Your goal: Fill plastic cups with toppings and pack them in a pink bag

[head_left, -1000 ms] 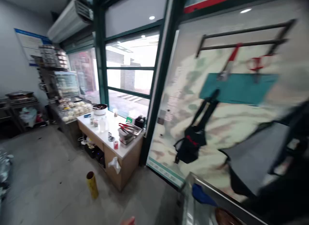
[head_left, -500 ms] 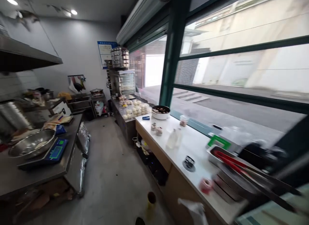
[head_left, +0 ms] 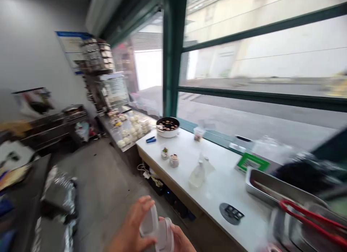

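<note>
Both of my hands are at the bottom of the view, in front of the counter. My left hand (head_left: pixel 132 223), blurred by motion, grips a translucent plastic cup or lid (head_left: pixel 149 221) with a rounded rim between thumb and fingers. Against it, a second translucent plastic cup (head_left: pixel 165 237) is held by my right hand (head_left: pixel 181 240), which is cut off by the bottom edge. The two pieces touch or nearly touch; whether they are joined I cannot tell. Nothing shows inside them.
To the right runs a white counter (head_left: pixel 184 151) with a round pan (head_left: pixel 168 127) of dark liquid, two small filled cups (head_left: pixel 174 160), clear bottles (head_left: pixel 197 174), a phone stand (head_left: pixel 231 213), a metal tray (head_left: pixel 271 187) and red tongs (head_left: pixel 303 212). Dark worktops stand left across the floor.
The view has turned right and come closer to the counter. My hands, out of view before, now show at the bottom with the translucent plastic pieces in them.
</note>
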The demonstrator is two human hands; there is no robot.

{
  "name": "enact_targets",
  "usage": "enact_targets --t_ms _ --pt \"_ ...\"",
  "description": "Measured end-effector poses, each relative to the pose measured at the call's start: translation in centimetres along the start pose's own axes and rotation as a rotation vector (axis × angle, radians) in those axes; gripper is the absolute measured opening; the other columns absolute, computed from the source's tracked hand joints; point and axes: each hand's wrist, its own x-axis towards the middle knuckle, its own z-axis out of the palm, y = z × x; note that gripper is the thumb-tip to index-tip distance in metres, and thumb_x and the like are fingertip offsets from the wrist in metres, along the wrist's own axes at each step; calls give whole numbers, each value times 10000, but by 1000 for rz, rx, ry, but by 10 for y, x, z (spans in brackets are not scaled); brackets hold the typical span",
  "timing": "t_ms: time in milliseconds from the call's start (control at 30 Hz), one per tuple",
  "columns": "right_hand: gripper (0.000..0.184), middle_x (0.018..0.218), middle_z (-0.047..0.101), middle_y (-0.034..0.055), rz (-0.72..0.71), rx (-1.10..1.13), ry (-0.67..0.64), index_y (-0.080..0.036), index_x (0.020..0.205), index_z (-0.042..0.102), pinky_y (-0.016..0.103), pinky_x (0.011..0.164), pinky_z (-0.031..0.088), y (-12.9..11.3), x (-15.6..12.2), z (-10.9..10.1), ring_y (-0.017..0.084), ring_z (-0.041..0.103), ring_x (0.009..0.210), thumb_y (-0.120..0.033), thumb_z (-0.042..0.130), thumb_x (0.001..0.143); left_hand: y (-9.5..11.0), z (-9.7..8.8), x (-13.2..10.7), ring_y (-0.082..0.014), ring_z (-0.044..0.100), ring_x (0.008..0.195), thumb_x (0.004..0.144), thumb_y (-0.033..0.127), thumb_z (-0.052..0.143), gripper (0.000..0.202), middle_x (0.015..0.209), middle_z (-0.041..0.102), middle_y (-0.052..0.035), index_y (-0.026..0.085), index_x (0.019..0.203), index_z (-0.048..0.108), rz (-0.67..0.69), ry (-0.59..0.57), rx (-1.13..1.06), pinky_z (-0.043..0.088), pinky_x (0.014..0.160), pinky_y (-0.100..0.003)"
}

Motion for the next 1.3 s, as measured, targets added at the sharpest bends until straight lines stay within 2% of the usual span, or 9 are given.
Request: enact_targets --t_ms 67,167,333,400,500,700,933,1133,1300 --pt "516 1094 749 99 -64 137 36 -276 1159 682 479 862 565 -16 30 -20 324 688 1074 -597 718 757 -39 -31 75 -336 354 1478 724 360 789 958 1622 344 -77 401 1546 299 82 -6 132 327 1237 -547" --pt "518 1150 731 113 -229 358 87 -239 1244 643 448 915 548 -27 68 -40 281 682 1087 -555 680 835 -97 -59 215 -313 410 1434 733 297 769 946 1573 421 -85 347 1554 302 292 -97 273 346 1223 -491" --pt "468 1137 738 112 -505 631 379 -213 1251 627 436 943 547 -36 120 -25 252 689 1067 -518 633 897 -139 -56 448 -306 394 1448 744 340 771 914 1576 426 -108 261 1544 334 538 -343 446 308 1222 -454" --pt "460 1169 732 106 -577 725 453 -220 1261 621 428 955 542 -39 137 -11 243 684 1081 -512 631 906 -140 -47 512 -313 379 1462 733 367 780 907 1572 437 -113 247 1530 364 605 -464 463 289 1224 -445" --pt "461 1180 731 103 -673 842 542 -231 1275 615 428 944 545 -38 159 7 237 685 1063 -495 648 899 -143 -35 570 -313 417 1439 699 397 792 919 1567 454 -97 271 1517 390 695 -629 448 329 1190 -412" --pt "458 1168 735 108 -785 937 687 -237 1265 616 461 899 555 -38 187 19 265 683 1061 -509 632 897 -155 -26 600 -331 446 1403 734 479 731 925 1585 416 -105 280 1546 334 761 -746 427 372 1144 -418" --pt "475 1150 742 80 -786 882 692 -233 1265 612 395 912 551 -84 196 12 218 692 1030 -502 661 877 -154 -21 595 -315 426 1423 723 442 744 928 1573 429 -107 287 1542 337 792 -713 484 352 1175 -431" --pt "462 1166 739 75 -782 879 624 -240 1277 586 395 931 547 -115 194 -11 225 692 1063 -486 656 892 -149 10 563 -403 77 1562 684 343 737 969 1667 247 -181 162 1543 327 799 -459 626 57 1260 -602" --pt "477 1181 731 90 -767 863 640 -233 1306 567 399 928 545 -125 198 -22 234 688 1079 -499 622 915 -167 21 552 -384 295 1487 818 397 637 691 1516 469 -157 210 1461 466 762 -278 546 167 1258 -562"
